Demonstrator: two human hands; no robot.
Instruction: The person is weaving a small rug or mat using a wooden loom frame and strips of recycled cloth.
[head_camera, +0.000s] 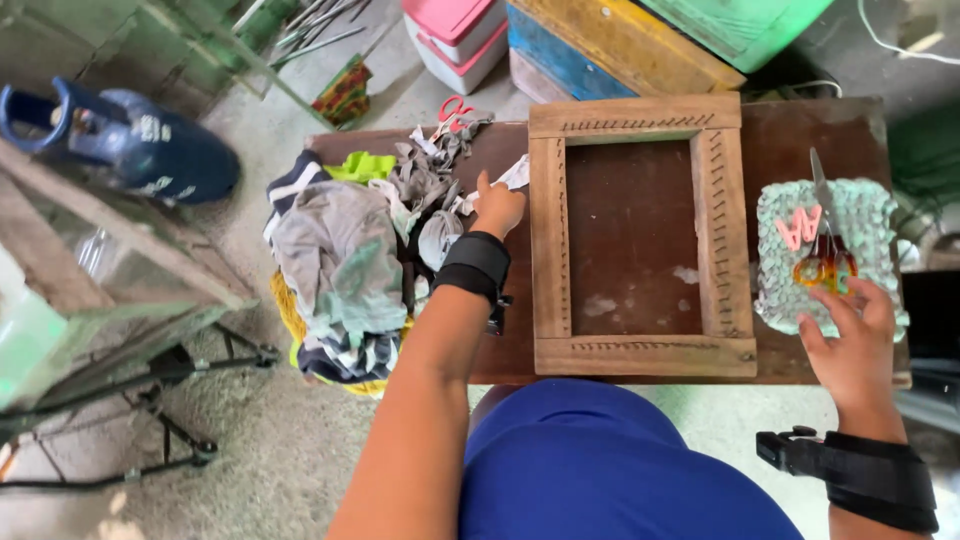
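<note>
Left hand (497, 208) pinching grey-white fabric strips (440, 185) from rag pile (340, 270) at 9 o'clock, right hand (855, 345) open on orange-handled scissors (826, 255) atop woven green mat (865, 225) at 3 o'clock, square wooden loom frame (640, 235) between, dark brown table (790, 140), blue gas cylinder (130, 140) on concrete floor at 10 o'clock.

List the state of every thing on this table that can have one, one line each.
Square wooden frame: flat on the dark table, nothing inside it.
Orange-handled scissors: shut, on the pale green woven mat.
Red-handled scissors: lying at the far edge, partly under scraps.
Pile of grey and striped cloth: loose, overhanging the table's left edge.
Left hand: on the cloth scraps.
Right hand: touching the orange-handled scissors.
</note>
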